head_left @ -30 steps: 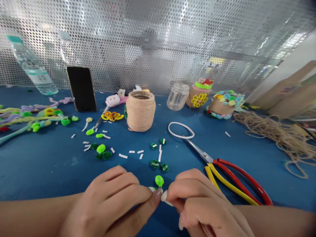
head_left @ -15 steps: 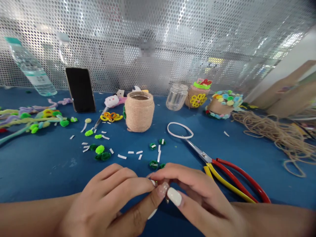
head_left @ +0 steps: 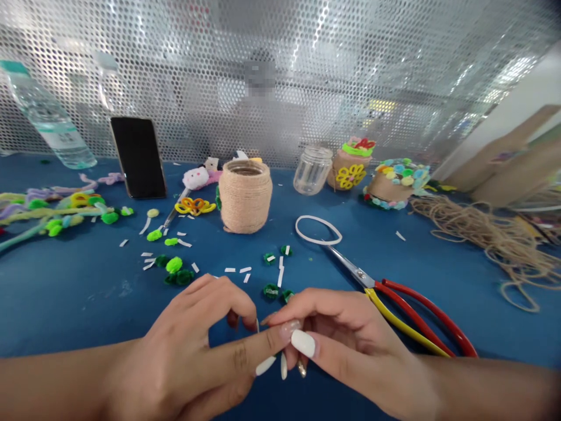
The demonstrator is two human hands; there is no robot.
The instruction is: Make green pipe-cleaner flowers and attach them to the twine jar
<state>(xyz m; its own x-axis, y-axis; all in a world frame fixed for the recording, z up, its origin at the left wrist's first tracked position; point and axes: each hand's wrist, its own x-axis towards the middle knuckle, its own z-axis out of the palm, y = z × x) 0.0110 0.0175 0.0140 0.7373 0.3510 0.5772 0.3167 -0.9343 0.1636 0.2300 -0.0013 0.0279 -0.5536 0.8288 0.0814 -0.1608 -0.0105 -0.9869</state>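
Note:
My left hand (head_left: 188, 351) and my right hand (head_left: 355, 345) meet low in the middle, fingertips touching. Both are closed in a pinch. Whatever they hold is small and hidden behind the fingers. The left thumb presses against the right fingertips, while the left index finger is bent and lifted a little. Just beyond the fingers lie several dark green fuzzy pieces (head_left: 270, 290) with white strips on them. Loose white strips (head_left: 280, 276) are scattered around. To the right of my right hand rest scissors (head_left: 372, 285) with red and yellow handles, their tip touching a white loop (head_left: 318, 241).
A twine-wrapped jar (head_left: 245, 202) stands mid-table, with a clear jar (head_left: 312, 171) behind it. Decorated jars (head_left: 349, 169) stand at the back right near a twine heap (head_left: 477, 240). Leftward are a phone (head_left: 139, 158), a water bottle (head_left: 52, 126) and fuzzy coloured stems (head_left: 48, 213).
My left index finger has drawn back from the right fingertips and curled. The left thumb stays against the right hand. The view has shifted slightly.

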